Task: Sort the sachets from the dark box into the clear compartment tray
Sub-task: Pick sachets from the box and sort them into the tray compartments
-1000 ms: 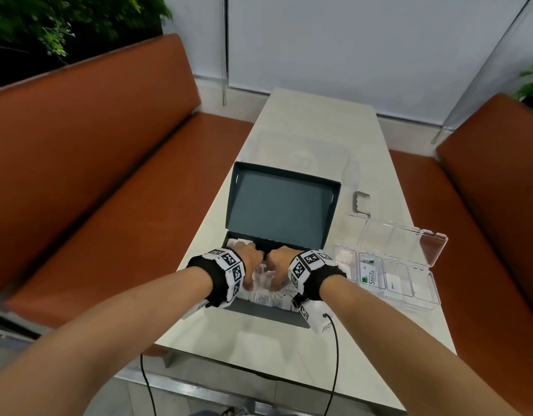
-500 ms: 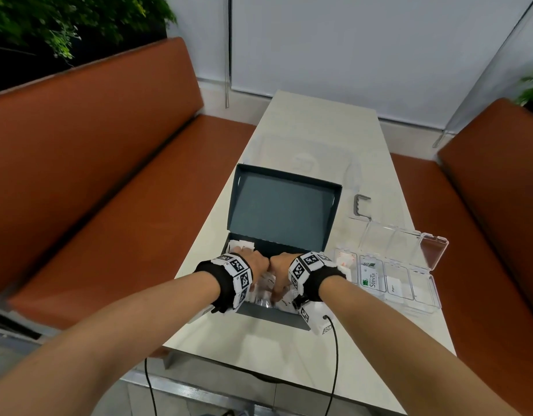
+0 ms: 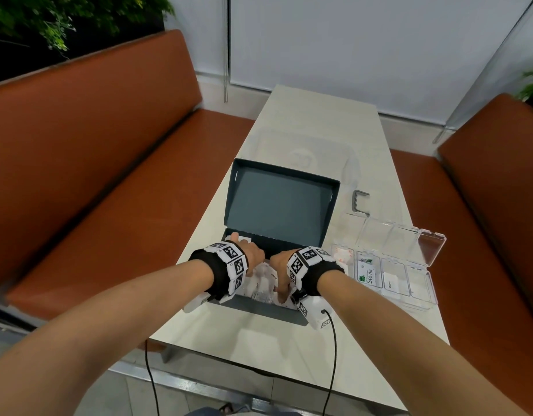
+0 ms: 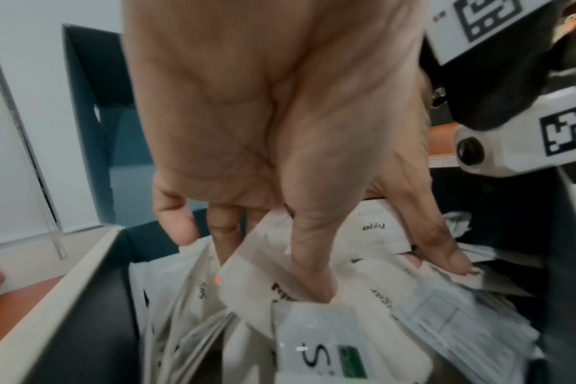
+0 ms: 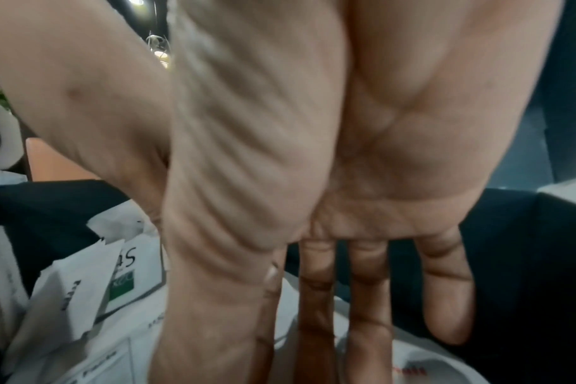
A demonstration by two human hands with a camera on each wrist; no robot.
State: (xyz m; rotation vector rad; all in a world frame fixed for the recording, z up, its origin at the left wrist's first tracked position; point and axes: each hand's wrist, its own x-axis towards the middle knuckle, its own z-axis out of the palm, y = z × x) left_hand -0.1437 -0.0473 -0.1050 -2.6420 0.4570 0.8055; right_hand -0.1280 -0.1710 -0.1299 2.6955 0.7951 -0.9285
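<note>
Sachets (image 4: 329, 345) heaped loose in dark box (image 3: 281, 202), left hand (image 4: 280, 156) pinching one, right hand (image 5: 346, 181) flat, fingers straight on pile; likely light, limp, slippery, best pinched by an edge; tray (image 3: 424, 298) beside.

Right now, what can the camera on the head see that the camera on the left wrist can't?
Only the head view shows the clear compartment tray to the right of the dark box, with a Stevia sachet in one compartment, plus the table and orange benches.

Only the left wrist view shows print close up: a sachet marked Pepper and the left hand's fingers dug into the heap.

Both show the left hand in the box among the white sachets.
</note>
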